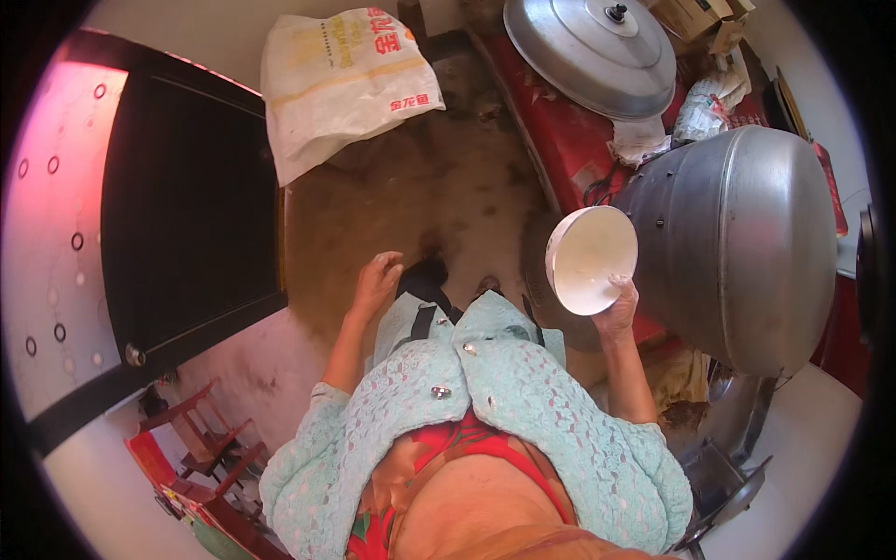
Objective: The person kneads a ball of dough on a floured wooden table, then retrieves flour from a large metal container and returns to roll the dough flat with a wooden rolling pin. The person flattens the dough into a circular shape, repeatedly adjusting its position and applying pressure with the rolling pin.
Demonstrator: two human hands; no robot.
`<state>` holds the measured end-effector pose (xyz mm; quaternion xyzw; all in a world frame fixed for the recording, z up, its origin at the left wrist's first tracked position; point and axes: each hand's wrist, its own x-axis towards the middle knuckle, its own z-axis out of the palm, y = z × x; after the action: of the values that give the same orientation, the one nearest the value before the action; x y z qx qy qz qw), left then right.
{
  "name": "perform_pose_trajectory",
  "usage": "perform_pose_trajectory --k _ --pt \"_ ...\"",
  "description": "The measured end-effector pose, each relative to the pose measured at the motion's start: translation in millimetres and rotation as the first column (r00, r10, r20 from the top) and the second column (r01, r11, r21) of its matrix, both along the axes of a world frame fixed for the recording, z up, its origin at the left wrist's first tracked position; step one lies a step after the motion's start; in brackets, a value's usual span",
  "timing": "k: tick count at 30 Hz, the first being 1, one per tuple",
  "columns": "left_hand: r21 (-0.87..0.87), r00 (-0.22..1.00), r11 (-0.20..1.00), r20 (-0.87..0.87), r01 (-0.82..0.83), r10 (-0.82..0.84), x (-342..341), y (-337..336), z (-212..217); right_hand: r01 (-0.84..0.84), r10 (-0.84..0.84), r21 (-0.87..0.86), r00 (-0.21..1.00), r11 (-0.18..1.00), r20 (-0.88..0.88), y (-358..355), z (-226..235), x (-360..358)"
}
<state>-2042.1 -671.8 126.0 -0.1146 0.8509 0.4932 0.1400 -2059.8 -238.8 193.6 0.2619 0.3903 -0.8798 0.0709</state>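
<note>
The left hand (378, 280) is empty, fingers loosely curled; the right hand (617, 310) pinches the white bowl (586, 266) by its near rim. Beside the metal drum (719, 247), a slackened grip could drop it; a sideways swing could chip it.

Over on the red-covered table (551, 145) I see a wide, domed lid of silvery metal (583, 61), and just beside it a crumpled whitish plastic bag (705, 110).
</note>
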Motion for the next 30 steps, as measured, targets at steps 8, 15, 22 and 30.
perform_pose_trajectory --k 8,15,22,30 --pt "0.226 0.973 0.954 -0.166 0.198 -0.163 -175 48 36 0.083 -0.089 0.091 0.994 0.992 0.069 -38 29 -58" --pt "0.229 0.889 0.888 -0.335 0.398 -0.312 -303 102 50 0.185 -0.183 -0.024 0.98 0.982 0.076 -58 37 -112" --pt "0.107 0.877 0.91 -0.334 0.401 -0.346 -388 132 60 0.155 -0.155 0.01 0.985 0.988 0.079 -18 8 -191" --pt "-0.001 0.785 0.874 -0.439 0.486 -0.437 -497 227 86 0.215 -0.207 -0.141 0.976 0.966 0.071 44 -32 -235"
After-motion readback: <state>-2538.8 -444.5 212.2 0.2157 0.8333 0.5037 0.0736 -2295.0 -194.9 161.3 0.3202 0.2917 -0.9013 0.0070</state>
